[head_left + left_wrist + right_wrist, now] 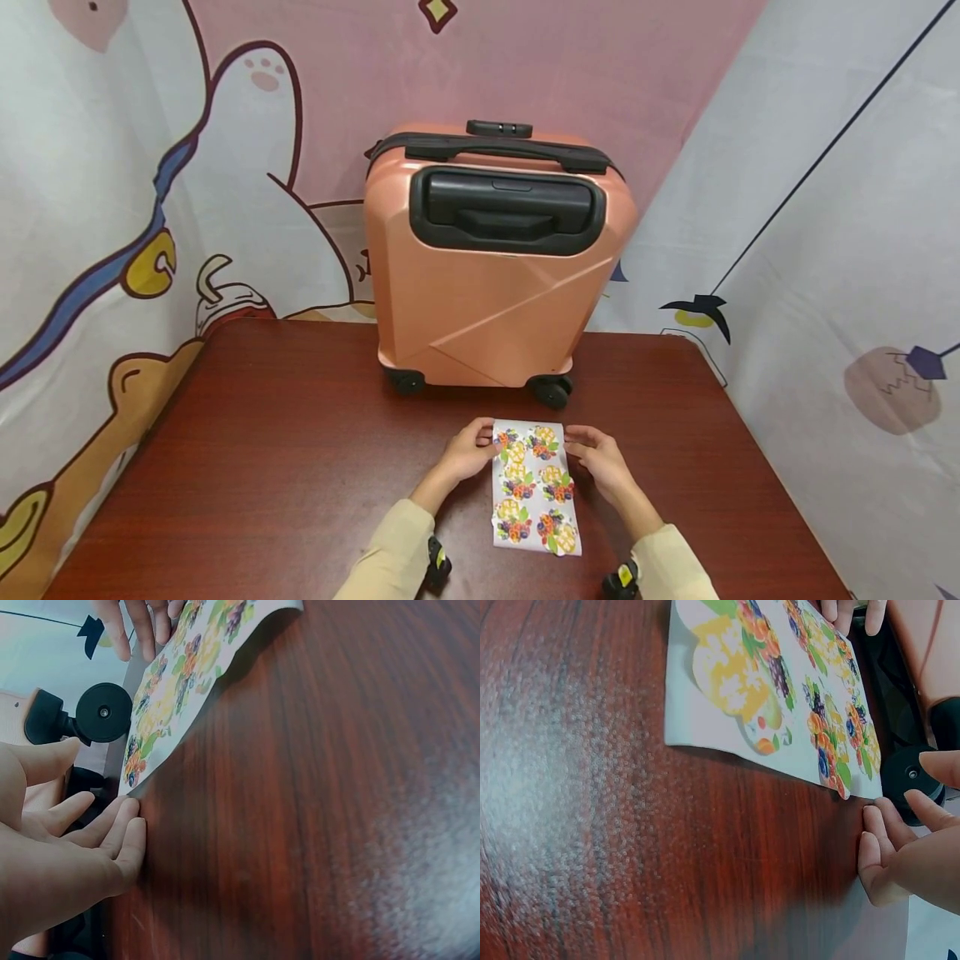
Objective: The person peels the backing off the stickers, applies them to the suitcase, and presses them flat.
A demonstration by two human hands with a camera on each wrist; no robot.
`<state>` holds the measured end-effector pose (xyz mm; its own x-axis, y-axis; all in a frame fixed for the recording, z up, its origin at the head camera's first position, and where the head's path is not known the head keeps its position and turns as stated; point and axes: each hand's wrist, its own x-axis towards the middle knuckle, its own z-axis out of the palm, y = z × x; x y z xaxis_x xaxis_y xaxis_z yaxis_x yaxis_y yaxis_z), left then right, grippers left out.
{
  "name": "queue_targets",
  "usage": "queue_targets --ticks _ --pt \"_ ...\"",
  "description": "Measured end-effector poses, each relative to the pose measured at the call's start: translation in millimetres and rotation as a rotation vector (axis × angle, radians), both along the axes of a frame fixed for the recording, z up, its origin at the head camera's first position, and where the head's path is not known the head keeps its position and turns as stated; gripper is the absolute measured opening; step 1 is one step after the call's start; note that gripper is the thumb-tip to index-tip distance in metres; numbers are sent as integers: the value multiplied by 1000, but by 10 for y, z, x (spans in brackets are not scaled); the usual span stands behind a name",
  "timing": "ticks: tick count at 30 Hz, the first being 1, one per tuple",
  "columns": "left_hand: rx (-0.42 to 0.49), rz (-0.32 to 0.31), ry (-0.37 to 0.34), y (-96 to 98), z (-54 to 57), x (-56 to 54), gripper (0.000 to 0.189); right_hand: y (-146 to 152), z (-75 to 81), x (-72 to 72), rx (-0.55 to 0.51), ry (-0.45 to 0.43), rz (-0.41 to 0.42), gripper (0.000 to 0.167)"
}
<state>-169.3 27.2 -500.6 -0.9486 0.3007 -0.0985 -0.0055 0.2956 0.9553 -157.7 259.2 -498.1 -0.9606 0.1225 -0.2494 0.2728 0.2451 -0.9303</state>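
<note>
A white sheet of fruit stickers lies on the dark red-brown table, printed with several clusters of berries, leaves and yellow slices. At its far left corner is my left hand, fingertips by the edge and thumb held apart from the fingers. The right hand sits at the far right corner in much the same way, its fingertips next to the sheet's corner. Both hands have loosely bent fingers, and neither pinches the paper. One sticker's edge reaches close to the sheet's near border in the right wrist view.
An orange-pink suitcase with black handles and wheels stands upright on the table, just beyond the sheet. Behind it hangs a patterned cloth with cartoon figures. Black wrist cameras are worn on both wrists.
</note>
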Motion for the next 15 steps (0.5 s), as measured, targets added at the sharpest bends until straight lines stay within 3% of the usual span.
queue_targets --ticks 15 --pt "85 27 -23 -31 -16 -17 39 -14 -11 -12 13 20 -16 27"
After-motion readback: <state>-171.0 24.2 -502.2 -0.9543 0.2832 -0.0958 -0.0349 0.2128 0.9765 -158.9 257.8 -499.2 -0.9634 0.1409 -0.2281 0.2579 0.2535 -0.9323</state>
